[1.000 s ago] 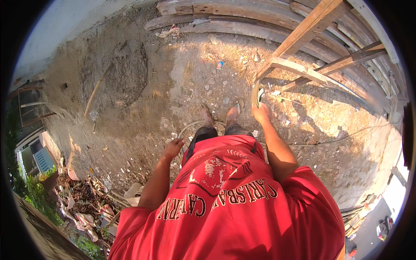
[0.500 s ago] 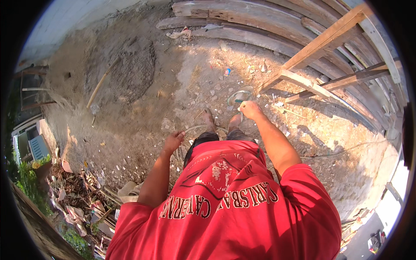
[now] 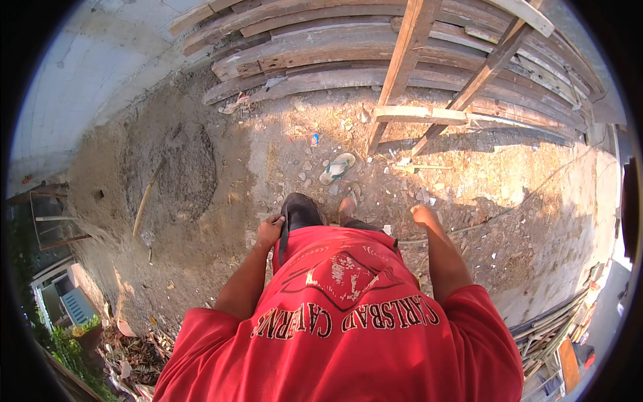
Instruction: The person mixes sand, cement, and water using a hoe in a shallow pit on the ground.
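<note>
My left hand (image 3: 269, 231) is beside my left thigh, fingers closed at the edge of the dark trouser leg (image 3: 301, 211); it seems to pinch the cloth. That leg is raised and its knee hides the left foot. Out to the right, over the ground, my right hand (image 3: 423, 216) is curled closed; whatever is inside it, if anything, is hidden. Ahead of my bare right foot (image 3: 347, 209) lies a pale flip-flop (image 3: 337, 169) with green straps.
Wet grey mortar (image 3: 177, 171) spreads at the left, with a wooden handle (image 3: 149, 197) lying across it. Stacked planks (image 3: 315, 53) line the far side; a timber frame (image 3: 420, 115) stands before them. A thin cable (image 3: 495, 216) crosses the stony ground. Debris (image 3: 137, 355) lies at lower left.
My view has turned and moved, so the mortar and planks have shifted left. My left knee has come up. My right hand has moved away from the flip-flop, out to the right and lower.
</note>
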Demonstrator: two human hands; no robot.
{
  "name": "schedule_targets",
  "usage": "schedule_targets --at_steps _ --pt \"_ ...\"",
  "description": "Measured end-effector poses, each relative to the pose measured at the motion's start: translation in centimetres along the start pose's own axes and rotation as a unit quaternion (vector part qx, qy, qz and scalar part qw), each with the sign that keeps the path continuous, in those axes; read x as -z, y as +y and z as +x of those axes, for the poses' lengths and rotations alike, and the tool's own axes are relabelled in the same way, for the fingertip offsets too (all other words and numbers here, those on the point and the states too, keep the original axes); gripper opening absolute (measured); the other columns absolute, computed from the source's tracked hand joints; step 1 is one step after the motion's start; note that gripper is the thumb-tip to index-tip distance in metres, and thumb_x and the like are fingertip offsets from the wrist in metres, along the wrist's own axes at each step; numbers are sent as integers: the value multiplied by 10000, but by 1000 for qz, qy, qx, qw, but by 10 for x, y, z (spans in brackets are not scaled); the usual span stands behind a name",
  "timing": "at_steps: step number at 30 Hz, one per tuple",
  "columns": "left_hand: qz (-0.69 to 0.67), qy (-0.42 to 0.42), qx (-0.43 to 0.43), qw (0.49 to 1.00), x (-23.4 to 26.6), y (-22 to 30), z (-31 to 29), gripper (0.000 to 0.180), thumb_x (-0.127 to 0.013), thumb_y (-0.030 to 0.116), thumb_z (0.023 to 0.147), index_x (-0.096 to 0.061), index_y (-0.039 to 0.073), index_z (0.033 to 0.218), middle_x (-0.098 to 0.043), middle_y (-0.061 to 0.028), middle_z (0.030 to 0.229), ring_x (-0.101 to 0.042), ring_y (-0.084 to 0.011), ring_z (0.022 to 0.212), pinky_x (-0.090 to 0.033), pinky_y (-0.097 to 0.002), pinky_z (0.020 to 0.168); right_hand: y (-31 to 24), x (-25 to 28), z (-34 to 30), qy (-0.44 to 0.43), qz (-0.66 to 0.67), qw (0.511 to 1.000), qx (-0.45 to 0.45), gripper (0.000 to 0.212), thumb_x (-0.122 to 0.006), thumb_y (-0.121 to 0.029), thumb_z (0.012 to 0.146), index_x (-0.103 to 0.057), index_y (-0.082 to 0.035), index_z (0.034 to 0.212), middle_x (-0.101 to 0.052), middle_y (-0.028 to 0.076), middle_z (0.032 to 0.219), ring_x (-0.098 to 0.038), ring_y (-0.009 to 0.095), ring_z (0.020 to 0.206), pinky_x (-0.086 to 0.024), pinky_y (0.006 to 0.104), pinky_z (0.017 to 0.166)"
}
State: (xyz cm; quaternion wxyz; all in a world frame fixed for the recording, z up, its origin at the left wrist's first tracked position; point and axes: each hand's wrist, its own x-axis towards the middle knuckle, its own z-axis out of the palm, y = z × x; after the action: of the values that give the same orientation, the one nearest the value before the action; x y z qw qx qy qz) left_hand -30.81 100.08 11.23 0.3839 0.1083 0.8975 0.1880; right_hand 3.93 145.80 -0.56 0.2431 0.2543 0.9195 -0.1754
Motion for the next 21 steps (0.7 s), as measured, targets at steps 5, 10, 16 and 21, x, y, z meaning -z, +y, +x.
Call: schedule_targets --at_steps 5,10,16,21 --pt "-147 -48 10 988 31 31 32 417 -641 350 942 -691 56 1235 -749 -123 1035 -722 -220 901 -557 -351 799 -27 0 -48 -215 247 937 -120 597 -551 -485 958 -542 -123 1432 -717 147 1116 -712 246 912 -563 377 788" --pt "-62 -136 -42 988 30 97 69 403 -638 358 952 -683 65 1225 -719 -59 1068 -685 -171 862 -557 -331 758 -66 -25 -68 -176 337 923 -68 603 -479 -586 984 -621 -105 1320 -703 193 1123 -705 253 1022 -555 358 830" --pt "146 -110 -143 973 24 99 88 409 -586 399 962 -703 107 1222 -717 -152 1175 -687 -307 1082 -526 -402 929 -98 5 -73 -198 434 874 -89 615 -422 -616 1001 -647 -122 1290 -695 204 1133 -687 240 1046 -569 350 826" --pt "213 -121 -144 959 25 128 89 427 -570 418 959 -697 112 1229 -691 -172 1216 -638 -348 1165 -495 -430 987 -82 21 -100 -211 541 782 -226 621 -508 -645 959 -674 -133 1270 -701 139 1176 -672 250 1021 -567 376 802"
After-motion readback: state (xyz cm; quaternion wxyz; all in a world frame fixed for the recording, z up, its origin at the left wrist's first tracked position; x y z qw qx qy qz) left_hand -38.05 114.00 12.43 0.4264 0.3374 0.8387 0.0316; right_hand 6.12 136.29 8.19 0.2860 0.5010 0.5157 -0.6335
